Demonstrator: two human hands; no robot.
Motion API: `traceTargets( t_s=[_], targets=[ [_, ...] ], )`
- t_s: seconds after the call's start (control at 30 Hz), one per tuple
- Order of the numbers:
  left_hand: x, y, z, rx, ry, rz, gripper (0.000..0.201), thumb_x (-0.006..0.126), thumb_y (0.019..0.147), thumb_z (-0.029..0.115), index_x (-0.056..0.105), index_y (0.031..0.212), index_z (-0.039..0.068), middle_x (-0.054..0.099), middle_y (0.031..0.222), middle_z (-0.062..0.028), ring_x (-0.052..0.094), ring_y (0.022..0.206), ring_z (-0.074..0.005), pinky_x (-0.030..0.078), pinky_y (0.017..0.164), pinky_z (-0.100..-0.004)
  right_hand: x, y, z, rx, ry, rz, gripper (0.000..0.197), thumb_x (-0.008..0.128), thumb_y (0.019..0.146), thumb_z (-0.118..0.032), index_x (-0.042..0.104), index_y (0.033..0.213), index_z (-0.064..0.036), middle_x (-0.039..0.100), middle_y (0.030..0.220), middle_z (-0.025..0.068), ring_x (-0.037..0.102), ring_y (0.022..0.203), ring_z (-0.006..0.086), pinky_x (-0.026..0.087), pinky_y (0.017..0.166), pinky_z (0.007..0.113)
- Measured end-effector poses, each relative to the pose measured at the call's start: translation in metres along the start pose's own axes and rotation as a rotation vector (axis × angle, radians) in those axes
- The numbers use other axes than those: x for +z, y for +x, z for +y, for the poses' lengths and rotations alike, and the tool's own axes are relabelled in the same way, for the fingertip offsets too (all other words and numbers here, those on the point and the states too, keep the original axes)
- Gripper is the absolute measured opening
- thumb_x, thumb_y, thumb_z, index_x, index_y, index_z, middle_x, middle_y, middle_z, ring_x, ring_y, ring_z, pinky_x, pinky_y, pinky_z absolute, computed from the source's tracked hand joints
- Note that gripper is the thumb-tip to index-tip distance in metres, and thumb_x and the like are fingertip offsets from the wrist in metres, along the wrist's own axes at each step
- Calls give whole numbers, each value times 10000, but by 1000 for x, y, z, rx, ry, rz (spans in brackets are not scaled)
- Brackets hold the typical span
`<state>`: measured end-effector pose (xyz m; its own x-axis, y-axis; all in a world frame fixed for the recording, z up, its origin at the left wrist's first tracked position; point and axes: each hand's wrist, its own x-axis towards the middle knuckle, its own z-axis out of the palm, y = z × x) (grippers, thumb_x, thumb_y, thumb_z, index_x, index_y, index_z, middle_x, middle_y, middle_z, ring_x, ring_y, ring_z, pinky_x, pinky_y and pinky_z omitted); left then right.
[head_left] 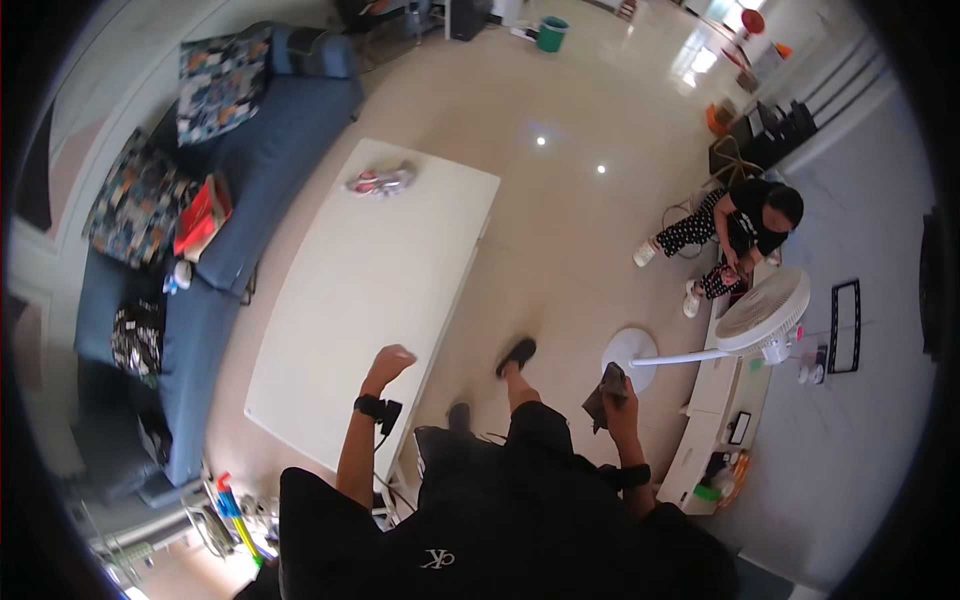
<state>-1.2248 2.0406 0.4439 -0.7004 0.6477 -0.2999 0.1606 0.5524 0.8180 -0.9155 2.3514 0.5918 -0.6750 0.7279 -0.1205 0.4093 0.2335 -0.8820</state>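
My left hand [388, 366] is above the near right part of a long white table [340, 290]. Its fingers look curled in, with nothing seen in them. On that wrist is a black band with a small dark box and a cable. Out to the right, my right hand [624, 408] grips a dark grey, folded cloth-like piece [604, 398]; its exact kind is unclear. This hand is near the round white base of a standing fan [765, 310]. A crumpled clear plastic bag [381, 180] with something red and pink in it lies at the table's far end.
A blue sofa [225, 215] with patterned cushions and a red bag [203, 215] runs along the left. At right a person [757, 225] sits beside a low white cabinet [690, 455]. A green bin [551, 34] stands far off on the tiled floor [560, 270].
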Motion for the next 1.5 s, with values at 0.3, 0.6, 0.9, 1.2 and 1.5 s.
traceTargets(
  t_s=[0.3,0.6,0.9,1.2,1.5],
  targets=[
    [91,262,193,251,-187,-361,236,593,768,252,550,797,22,574,772,-70,541,759,-145,430,694,-272,-2,225,15,-35,15,104,324,556,739,-92,453,1035,-8,574,852,174,571,818,294,438,677,334],
    [36,453,367,123,-219,-508,205,594,755,150,560,906,15,600,882,-82,564,843,-158,448,750,-284,-40,543,-96,-303,373,-51,288,535,738,-35,444,1006,20,554,800,139,525,738,153,428,660,278],
    [25,707,407,94,-315,-519,213,590,774,187,574,896,14,605,880,-68,565,840,-148,435,769,-280,-39,753,-73,-174,332,-21,299,527,797,-85,446,1074,-9,554,869,76,503,835,122,419,720,274],
    [30,960,557,266,-291,-689,181,568,791,175,567,869,12,590,854,-62,553,825,-141,440,754,-284,-130,905,-62,256,547,499,167,546,812,-161,534,891,-14,554,764,17,519,662,100,423,582,244],
    [144,1159,706,350,-163,-962,175,539,820,165,526,918,21,580,892,-69,542,840,-144,431,768,-290,-224,1116,37,227,678,610,129,517,830,-147,512,855,-20,536,741,26,488,590,107,404,523,244]
  ],
)
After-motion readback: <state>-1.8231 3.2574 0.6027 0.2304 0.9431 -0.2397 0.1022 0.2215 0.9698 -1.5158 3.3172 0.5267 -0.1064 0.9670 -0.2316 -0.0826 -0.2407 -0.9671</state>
